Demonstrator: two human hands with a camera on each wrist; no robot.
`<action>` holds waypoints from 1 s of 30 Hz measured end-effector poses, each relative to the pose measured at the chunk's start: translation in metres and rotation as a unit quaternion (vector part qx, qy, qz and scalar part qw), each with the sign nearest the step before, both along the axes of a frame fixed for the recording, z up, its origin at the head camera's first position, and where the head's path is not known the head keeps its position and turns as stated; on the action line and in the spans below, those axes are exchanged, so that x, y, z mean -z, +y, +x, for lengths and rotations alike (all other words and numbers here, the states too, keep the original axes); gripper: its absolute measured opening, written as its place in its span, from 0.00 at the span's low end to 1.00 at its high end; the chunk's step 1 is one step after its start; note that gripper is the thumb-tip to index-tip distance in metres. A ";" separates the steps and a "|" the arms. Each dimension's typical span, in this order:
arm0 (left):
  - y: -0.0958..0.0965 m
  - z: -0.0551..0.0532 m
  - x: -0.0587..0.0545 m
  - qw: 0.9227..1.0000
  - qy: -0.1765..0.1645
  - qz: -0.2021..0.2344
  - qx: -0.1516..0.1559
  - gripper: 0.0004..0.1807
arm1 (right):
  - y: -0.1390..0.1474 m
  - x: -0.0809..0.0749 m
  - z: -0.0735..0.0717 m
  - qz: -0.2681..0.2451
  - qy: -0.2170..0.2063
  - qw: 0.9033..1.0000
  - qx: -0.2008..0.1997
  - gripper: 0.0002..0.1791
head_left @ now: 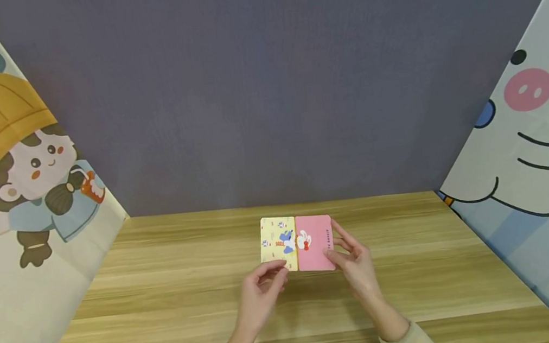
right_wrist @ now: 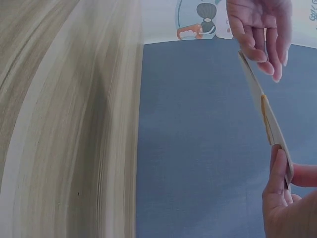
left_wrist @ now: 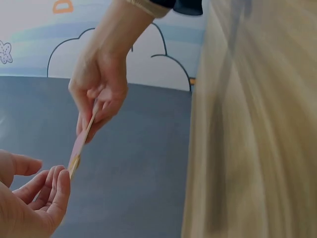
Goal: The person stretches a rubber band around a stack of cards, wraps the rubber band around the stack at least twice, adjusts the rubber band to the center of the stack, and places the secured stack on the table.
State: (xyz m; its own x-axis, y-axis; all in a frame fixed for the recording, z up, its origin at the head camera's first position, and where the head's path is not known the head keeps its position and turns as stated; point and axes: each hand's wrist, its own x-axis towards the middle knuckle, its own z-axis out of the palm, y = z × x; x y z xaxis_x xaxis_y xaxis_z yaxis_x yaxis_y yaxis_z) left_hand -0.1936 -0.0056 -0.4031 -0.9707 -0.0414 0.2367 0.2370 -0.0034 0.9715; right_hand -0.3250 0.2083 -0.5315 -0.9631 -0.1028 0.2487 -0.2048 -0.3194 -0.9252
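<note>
A thin two-panel booklet [head_left: 298, 254] is spread open above the wooden table, one panel yellow with cartoon prints, the other pink with a white rabbit. My right hand [head_left: 359, 270] pinches the pink panel's outer edge between thumb and fingers. At the yellow panel's lower edge are the fingertips of my left hand [head_left: 261, 292]. In the left wrist view, that hand's thumb stands apart from its fingers, which lie loosely bent beside the booklet's end. Seen edge-on in the right wrist view, the booklet bends slightly at its middle, where an orange strip [right_wrist: 266, 119] shows.
The wooden table [head_left: 167, 290] stretches below both hands. Behind it rises a dark grey-blue panel [head_left: 268, 96]. Cartoon-printed sheets stand on both sides, with a child in a yellow hat [head_left: 3, 121] at left and a pink-snouted figure [head_left: 535, 121] at right.
</note>
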 end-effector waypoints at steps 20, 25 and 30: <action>-0.031 -0.032 -0.013 0.986 0.078 -0.093 -0.117 0.21 | -0.002 -0.038 0.021 0.002 0.029 0.999 -0.026 0.38; -0.033 -0.039 -0.013 0.988 0.045 -0.102 -0.104 0.26 | 0.003 0.000 -0.002 0.016 -0.017 1.000 0.000 0.41; -0.033 -0.045 -0.011 0.992 0.030 -0.086 -0.083 0.28 | 0.003 0.001 -0.003 0.023 -0.014 1.000 0.001 0.39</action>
State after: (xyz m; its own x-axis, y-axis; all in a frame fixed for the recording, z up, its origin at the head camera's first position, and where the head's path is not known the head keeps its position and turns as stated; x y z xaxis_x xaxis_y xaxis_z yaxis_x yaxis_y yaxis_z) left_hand -0.2385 -0.0388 -0.3925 -0.9383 -0.1526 0.3104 0.2771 0.2054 0.9386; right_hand -0.3283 0.2109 -0.5322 -0.9698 -0.1108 0.2172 -0.1801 -0.2752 -0.9444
